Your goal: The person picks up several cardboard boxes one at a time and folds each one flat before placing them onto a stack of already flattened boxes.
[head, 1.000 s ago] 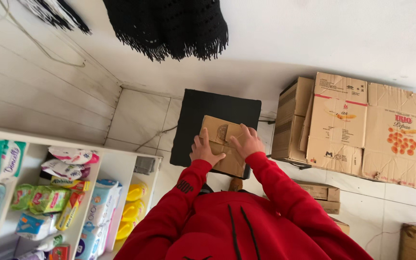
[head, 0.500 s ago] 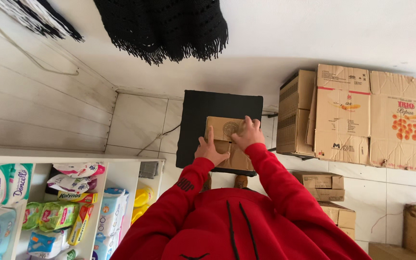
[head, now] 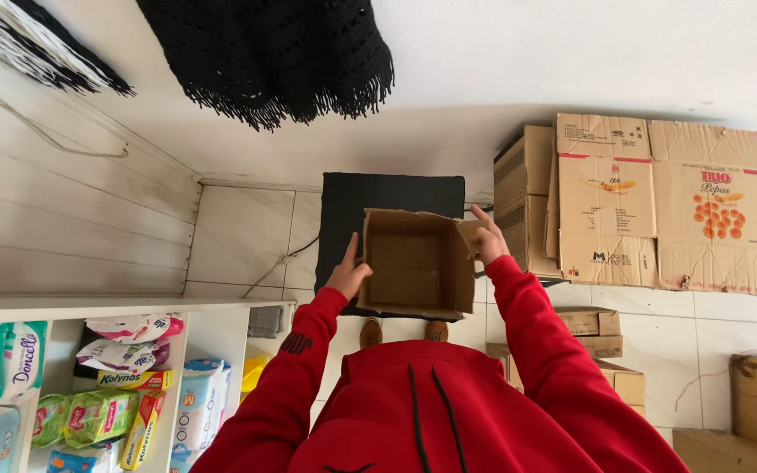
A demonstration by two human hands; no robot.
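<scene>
— Cardboard box [head: 418, 263]: where is it, and how are you holding it?

— In front of my chest, above the black mat [head: 343, 201] on the tiled floor, open side toward me, looks empty. Going left to right: my left hand [head: 348, 273] lies flat against the left wall, fingers stretched, not curled round anything. My right hand [head: 486, 236] pinches the right-hand flap at the top corner.

— How will it handle?

— Light, I'd judge, being empty. Walls fairly stiff, flaps floppy and creased; they'd bend if they carried the load. Dry cardboard, not slippery. Better hold: palms on opposite walls, or fingers under the base.

— Nearby?

— Shelf of packaged goods [head: 89, 385] left, stacked cartons [head: 641, 201] right.
</scene>
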